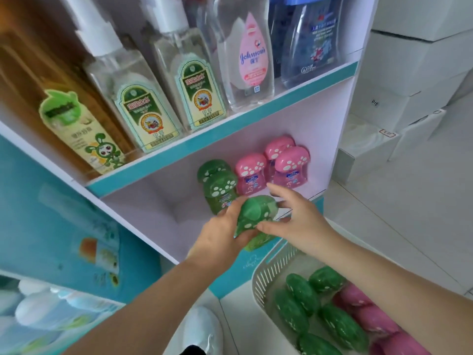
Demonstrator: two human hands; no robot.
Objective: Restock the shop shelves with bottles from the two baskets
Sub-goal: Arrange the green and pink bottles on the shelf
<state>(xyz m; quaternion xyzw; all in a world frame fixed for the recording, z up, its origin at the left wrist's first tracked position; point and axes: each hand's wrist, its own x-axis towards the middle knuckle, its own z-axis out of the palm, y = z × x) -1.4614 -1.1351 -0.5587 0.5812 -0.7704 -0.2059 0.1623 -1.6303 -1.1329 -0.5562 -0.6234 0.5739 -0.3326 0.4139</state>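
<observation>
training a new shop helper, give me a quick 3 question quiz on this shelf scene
1. True or false: the left hand holds a green bottle.
2. How many pink bottles stand on the lower shelf? A) one B) three C) six
3. Fill in: the basket holds green and ____ bottles.
Key: 1 true; 2 B; 3 pink.
</observation>
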